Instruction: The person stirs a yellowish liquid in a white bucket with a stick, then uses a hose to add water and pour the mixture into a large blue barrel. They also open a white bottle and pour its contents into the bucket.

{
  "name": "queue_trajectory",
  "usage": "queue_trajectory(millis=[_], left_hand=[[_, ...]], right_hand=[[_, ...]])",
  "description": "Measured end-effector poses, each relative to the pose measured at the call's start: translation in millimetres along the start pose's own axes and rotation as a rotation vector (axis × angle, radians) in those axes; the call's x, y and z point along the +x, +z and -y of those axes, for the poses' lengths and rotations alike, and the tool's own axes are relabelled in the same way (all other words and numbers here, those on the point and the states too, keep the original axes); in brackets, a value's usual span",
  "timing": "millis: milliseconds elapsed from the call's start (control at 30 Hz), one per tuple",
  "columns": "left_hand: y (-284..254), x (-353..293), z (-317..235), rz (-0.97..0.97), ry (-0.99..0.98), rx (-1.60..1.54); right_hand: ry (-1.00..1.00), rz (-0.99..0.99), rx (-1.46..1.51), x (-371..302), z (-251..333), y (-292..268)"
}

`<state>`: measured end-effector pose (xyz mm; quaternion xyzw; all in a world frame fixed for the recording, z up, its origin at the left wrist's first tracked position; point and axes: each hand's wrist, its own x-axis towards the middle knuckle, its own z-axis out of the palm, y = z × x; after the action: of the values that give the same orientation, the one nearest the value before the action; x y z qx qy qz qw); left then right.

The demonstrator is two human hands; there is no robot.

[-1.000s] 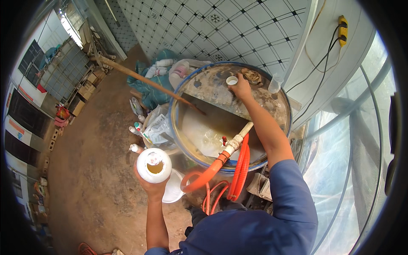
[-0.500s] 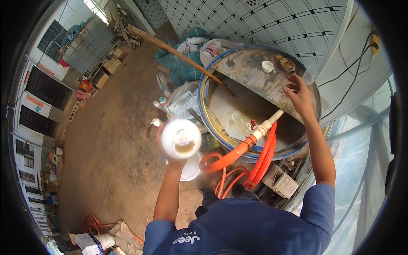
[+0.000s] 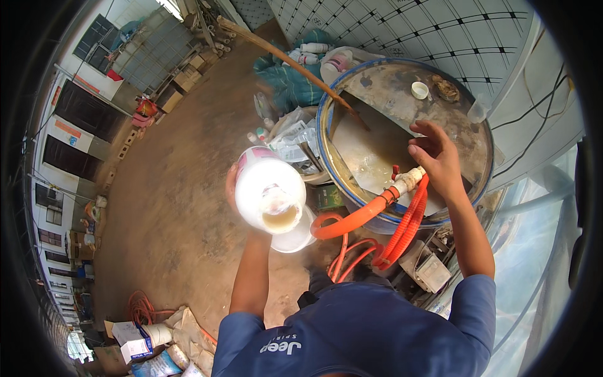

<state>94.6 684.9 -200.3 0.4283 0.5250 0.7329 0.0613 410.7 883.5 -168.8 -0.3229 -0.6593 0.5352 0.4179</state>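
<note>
My left hand (image 3: pixel 232 187) is wrapped round a white plastic bottle (image 3: pixel 264 182), tilted so that its uncapped mouth faces me. Tan liquid shows inside the neck. Just below the bottle stands a white bucket (image 3: pixel 295 237), partly hidden. My right hand (image 3: pixel 438 162) hovers over the large blue-rimmed barrel (image 3: pixel 324 135), empty, its fingers bent and apart. Near its fingertips lies a white pipe fitting with a red valve (image 3: pixel 396 171), joined to an orange hose (image 3: pixel 352 223). Cloudy liquid (image 3: pixel 361 154) fills the barrel's uncovered part.
A board (image 3: pixel 383 88) covers part of the barrel, bearing a white cap (image 3: pixel 419 90) and a brown crumpled lump (image 3: pixel 445 88). A wooden stick (image 3: pixel 295 66) leans into the barrel. Beside it are a bin of plastic waste (image 3: pixel 295 141) and green sacks (image 3: pixel 289 85). Hose coils hang near my legs.
The bottle has tipped further, and more of its body and the liquid at its mouth now show. My right hand has come closer to the pipe fitting. The whole view has shifted.
</note>
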Motion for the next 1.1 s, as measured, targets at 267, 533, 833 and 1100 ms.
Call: queue_trajectory(millis=[267,533,833,1100], left_hand=[[-20,12,-42,-0.12,-0.015,-0.4],[-43,-22,-21,0.054,0.263,0.749],[47,-59,-64,-0.064,-0.078,0.189],[-3,-18,-73,0.66,-0.257,-0.124]], right_hand=[[0.002,0.074,0.138,-10,15,25],[0.004,0.116,0.107,-27,28,40],[-0.502,0.328,-0.143,-54,27,154],[-0.403,0.633,0.128,-28,44,115]])
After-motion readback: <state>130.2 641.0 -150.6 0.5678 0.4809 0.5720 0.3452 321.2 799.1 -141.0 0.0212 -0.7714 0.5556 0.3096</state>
